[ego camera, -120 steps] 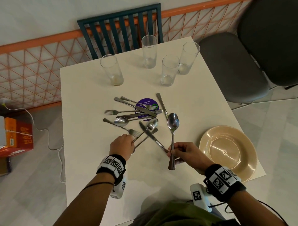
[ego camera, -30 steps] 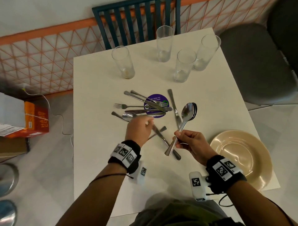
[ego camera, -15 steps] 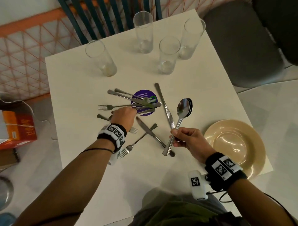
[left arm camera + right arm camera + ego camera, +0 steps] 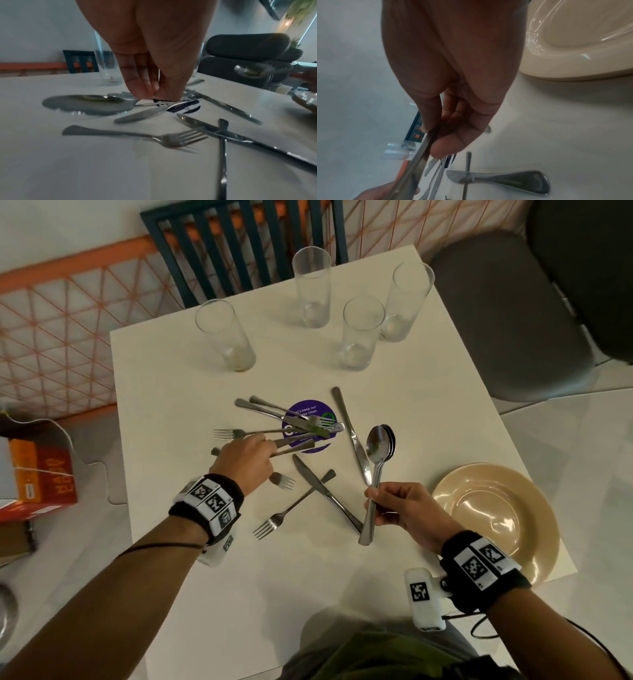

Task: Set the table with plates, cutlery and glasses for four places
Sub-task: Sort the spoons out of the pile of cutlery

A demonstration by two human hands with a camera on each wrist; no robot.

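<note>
- Counter (image 4: 212, 594): white, square, matte surface; it carries all the items below.
- Right hand (image 4: 407, 513): fingers curled round the handles of a nested stack of spoons (image 4: 379, 445), held above the counter with the bowls pointing far. The metal is polished and reflective.
- Left hand (image 4: 245, 465): reaches into the cutlery pile (image 4: 301, 428) at mid-counter, fingertips brought together at a thin handle; the wrist view suggests a pinch, but exactly which piece is held cannot be told.
- A spoon bowl (image 4: 85, 104) lies flat just left of the left fingertips in the left wrist view.
- Pile: forks and knives cross over a round purple sticker (image 4: 310, 412).
- Near the pile, a fork (image 4: 291, 510) and a knife (image 4: 325, 494) cross in an X between the two hands. Another knife (image 4: 351, 433) lies just left of the held spoons.
- Plate (image 4: 513, 484): beige, glossy, round with a shallow well, at the near right corner, just right of the right hand.
- Glasses (image 4: 359, 333): four tall clear tumblers, upright, along the far edge.
- Around the counter: blue slatted chair (image 4: 239, 244) far, grey padded chair (image 4: 507, 313) right, orange box (image 4: 41, 474) on the floor left.
</note>
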